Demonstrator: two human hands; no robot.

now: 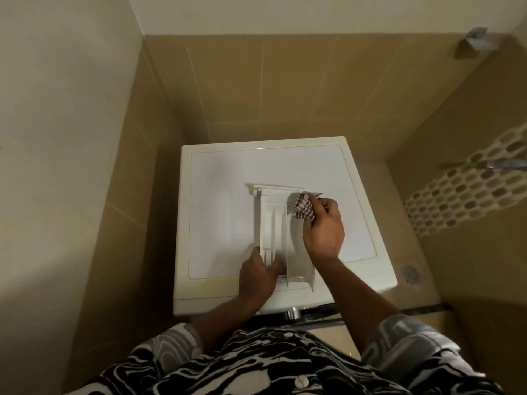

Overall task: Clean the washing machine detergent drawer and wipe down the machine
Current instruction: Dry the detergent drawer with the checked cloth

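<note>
The left hand [258, 276] grips the near left wall of the detergent drawer [273, 220], thumb hooked over into the tray. The right hand [323, 226] clutches a bunched checked cloth [304, 208] and holds it against the drawer's far right side, just beneath its wide face panel. The white drawer lies open side up on the top of the washing machine [222, 195]. It runs lengthwise, with its near end at the front edge, right of centre, and its face panel around the middle of the top.

The machine sits in a corner of tan tiled walls. A band of oval mosaic tiles [456, 192] crosses the right-hand wall, and a round floor drain [410, 273] shows on the floor just past the machine's front right corner. The person wears a black-and-white patterned shirt [256, 363].
</note>
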